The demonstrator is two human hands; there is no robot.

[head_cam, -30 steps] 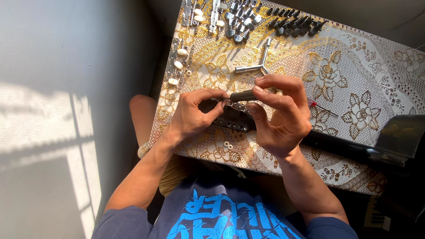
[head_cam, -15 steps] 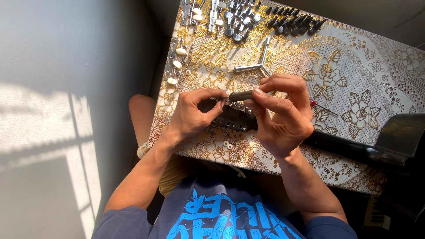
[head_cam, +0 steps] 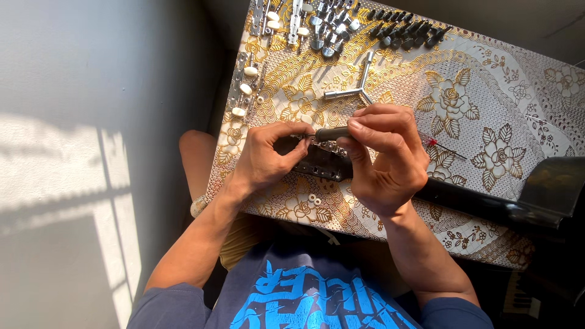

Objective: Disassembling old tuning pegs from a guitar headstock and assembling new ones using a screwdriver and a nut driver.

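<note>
Left of centre in the frame, the left hand (head_cam: 268,159) was closed around the dark headstock (head_cam: 320,161) of a black guitar neck (head_cam: 481,204), pinning it to the patterned tablecloth (head_cam: 536,91). Just right of it, the right hand (head_cam: 387,159) pinched a dark-handled screwdriver (head_cam: 332,133) between thumb and fingers, its tip at the headstock. The neck looked stiff and fairly heavy, best steadied at the headstock; the small screws (head_cam: 314,199) looked light and easily dropped.
</note>
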